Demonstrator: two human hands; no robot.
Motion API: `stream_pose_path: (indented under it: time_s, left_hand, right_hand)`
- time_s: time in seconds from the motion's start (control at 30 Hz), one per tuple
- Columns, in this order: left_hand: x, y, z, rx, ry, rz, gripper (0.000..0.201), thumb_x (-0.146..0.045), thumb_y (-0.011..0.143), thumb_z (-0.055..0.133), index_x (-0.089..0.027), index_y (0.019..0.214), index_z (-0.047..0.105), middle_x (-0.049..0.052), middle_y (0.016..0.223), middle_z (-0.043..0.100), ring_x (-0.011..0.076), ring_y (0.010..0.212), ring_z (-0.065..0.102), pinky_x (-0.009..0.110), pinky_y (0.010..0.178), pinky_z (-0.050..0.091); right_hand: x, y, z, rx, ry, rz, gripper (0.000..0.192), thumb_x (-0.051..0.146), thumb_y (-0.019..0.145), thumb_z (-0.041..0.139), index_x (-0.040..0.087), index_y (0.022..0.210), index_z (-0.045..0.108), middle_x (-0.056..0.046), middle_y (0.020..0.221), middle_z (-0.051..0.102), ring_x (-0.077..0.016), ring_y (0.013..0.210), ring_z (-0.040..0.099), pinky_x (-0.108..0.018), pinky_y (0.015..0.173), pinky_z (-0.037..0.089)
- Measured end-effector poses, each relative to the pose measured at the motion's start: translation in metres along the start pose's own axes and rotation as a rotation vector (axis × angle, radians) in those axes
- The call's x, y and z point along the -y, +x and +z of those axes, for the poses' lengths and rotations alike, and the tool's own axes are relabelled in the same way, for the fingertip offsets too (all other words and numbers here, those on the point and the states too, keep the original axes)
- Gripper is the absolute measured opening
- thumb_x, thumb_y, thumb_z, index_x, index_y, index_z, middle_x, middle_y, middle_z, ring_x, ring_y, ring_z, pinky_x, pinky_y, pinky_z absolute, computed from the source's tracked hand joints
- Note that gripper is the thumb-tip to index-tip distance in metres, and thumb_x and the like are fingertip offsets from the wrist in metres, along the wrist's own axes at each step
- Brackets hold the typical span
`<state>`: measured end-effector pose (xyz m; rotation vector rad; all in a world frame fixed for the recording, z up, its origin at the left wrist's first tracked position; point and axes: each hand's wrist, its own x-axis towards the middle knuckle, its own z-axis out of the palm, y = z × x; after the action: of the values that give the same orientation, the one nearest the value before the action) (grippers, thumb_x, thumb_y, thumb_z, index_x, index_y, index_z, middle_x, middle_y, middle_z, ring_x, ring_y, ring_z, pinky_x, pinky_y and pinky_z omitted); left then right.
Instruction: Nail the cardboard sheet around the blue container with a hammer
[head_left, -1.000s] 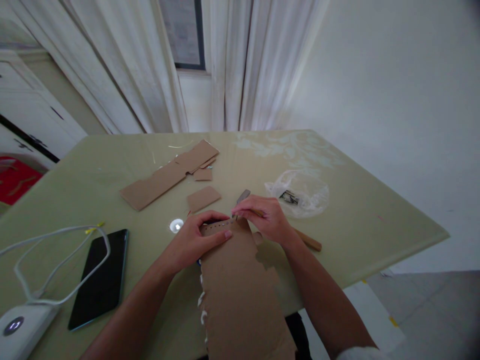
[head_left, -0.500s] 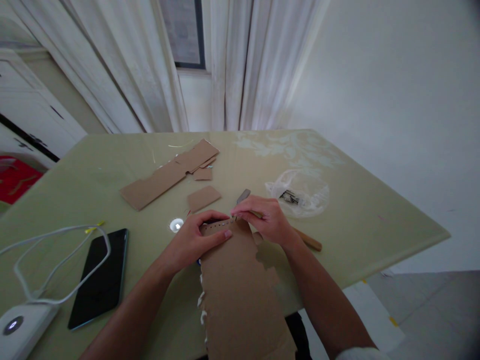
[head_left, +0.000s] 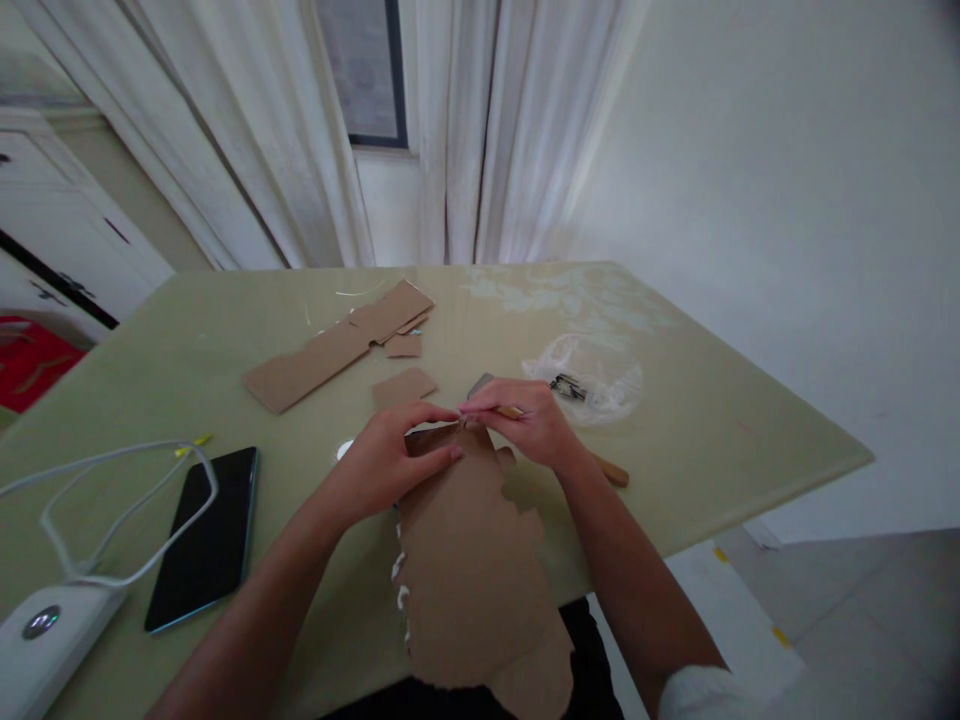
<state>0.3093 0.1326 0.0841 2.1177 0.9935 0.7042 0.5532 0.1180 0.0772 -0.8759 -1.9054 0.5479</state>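
Hands on flat, ragged-edged brown cardboard sheet.

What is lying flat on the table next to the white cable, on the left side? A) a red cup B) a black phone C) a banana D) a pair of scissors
B: a black phone lies flat on the green table, with the looped white cable just to its left.

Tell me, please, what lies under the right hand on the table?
A wooden-handled tool runs under the right hand; its grey metal end and handle tip show. The middle part is covered by the hand.
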Motion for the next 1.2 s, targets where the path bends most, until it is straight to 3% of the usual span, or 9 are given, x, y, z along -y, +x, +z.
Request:
stream_pose_path:
  time_s: [0.17, 0.37, 0.5, 0.57, 0.7, 0.8, 1.03, 1.2]
  left_hand:
    - [-0.014, 0.011, 0.008, -0.035, -0.006, -0.007, 0.024, -0.04, 0.095, 0.073, -0.027, 0.111, 0.083, 0.004, 0.11, 0.085, 0.0266, 0.102, 0.077, 0.037, 0.089, 0.059]
    - [-0.01, 0.019, 0.021, -0.107, -0.02, -0.047, 0.019, -0.036, 0.095, 0.069, -0.024, 0.098, 0.084, 0.004, 0.098, 0.085, 0.025, 0.092, 0.078, 0.036, 0.084, 0.06]
    - [-0.008, 0.017, 0.022, -0.117, -0.032, -0.053, 0.02, -0.039, 0.093, 0.07, -0.024, 0.091, 0.084, 0.003, 0.093, 0.084, 0.0241, 0.088, 0.077, 0.036, 0.084, 0.06]
    - [-0.008, 0.016, 0.022, -0.128, -0.032, -0.076, 0.02, -0.04, 0.092, 0.072, -0.025, 0.088, 0.084, 0.003, 0.091, 0.084, 0.0241, 0.087, 0.077, 0.035, 0.082, 0.06]
    - [-0.01, 0.015, 0.021, -0.131, -0.031, -0.087, 0.018, -0.039, 0.091, 0.072, -0.026, 0.087, 0.084, 0.002, 0.091, 0.084, 0.0238, 0.088, 0.077, 0.035, 0.081, 0.06]
    - [-0.01, 0.015, 0.021, -0.126, -0.042, -0.088, 0.018, -0.039, 0.09, 0.073, -0.026, 0.087, 0.085, 0.002, 0.091, 0.085, 0.024, 0.088, 0.077, 0.035, 0.08, 0.06]
    - [-0.004, 0.016, 0.022, -0.124, -0.064, -0.09, 0.02, -0.041, 0.09, 0.072, -0.026, 0.088, 0.085, 0.003, 0.091, 0.085, 0.0248, 0.087, 0.077, 0.036, 0.081, 0.06]
    - [-0.004, 0.017, 0.022, -0.124, -0.068, -0.088, 0.02, -0.041, 0.089, 0.073, -0.025, 0.087, 0.085, 0.003, 0.089, 0.085, 0.0249, 0.085, 0.077, 0.036, 0.081, 0.059]
  right_hand:
    - [0.003, 0.0, -0.001, 0.023, 0.004, -0.026, 0.015, 0.023, 0.102, 0.072, 0.024, 0.11, 0.085, -0.005, 0.097, 0.081, -0.0173, 0.09, 0.075, -0.029, 0.082, 0.057]
    - [0.01, 0.002, -0.001, -0.004, -0.062, -0.004, 0.018, 0.022, 0.102, 0.069, 0.026, 0.109, 0.085, -0.005, 0.098, 0.075, -0.0171, 0.089, 0.071, -0.029, 0.081, 0.056]
    - [0.012, -0.004, -0.013, 0.057, -0.073, 0.17, 0.034, 0.029, 0.103, 0.069, 0.026, 0.137, 0.071, -0.005, 0.11, 0.077, -0.0172, 0.093, 0.072, -0.03, 0.083, 0.057]
    - [0.009, -0.011, -0.021, 0.076, -0.182, 0.318, 0.037, 0.036, 0.104, 0.068, 0.023, 0.139, 0.068, -0.006, 0.107, 0.078, -0.0175, 0.086, 0.073, -0.031, 0.081, 0.057]
    - [-0.004, -0.028, -0.028, 0.264, -0.708, 0.523, 0.028, 0.038, 0.106, 0.064, 0.018, 0.125, 0.07, -0.012, 0.119, 0.077, -0.0234, 0.101, 0.073, -0.034, 0.089, 0.054]
    - [-0.01, -0.033, -0.024, 0.388, -0.923, 0.575, 0.027, 0.035, 0.105, 0.065, 0.018, 0.124, 0.069, -0.013, 0.124, 0.075, -0.0279, 0.114, 0.071, -0.034, 0.091, 0.053]
    - [-0.012, -0.014, -0.008, 0.548, -0.982, 0.575, 0.021, 0.024, 0.106, 0.055, 0.014, 0.118, 0.069, -0.019, 0.122, 0.074, -0.0304, 0.114, 0.072, -0.035, 0.09, 0.053]
    - [-0.019, -0.01, -0.02, 0.59, -0.904, 0.564, 0.021, 0.021, 0.105, 0.053, 0.012, 0.12, 0.065, -0.02, 0.116, 0.076, -0.0287, 0.102, 0.075, -0.034, 0.083, 0.052]
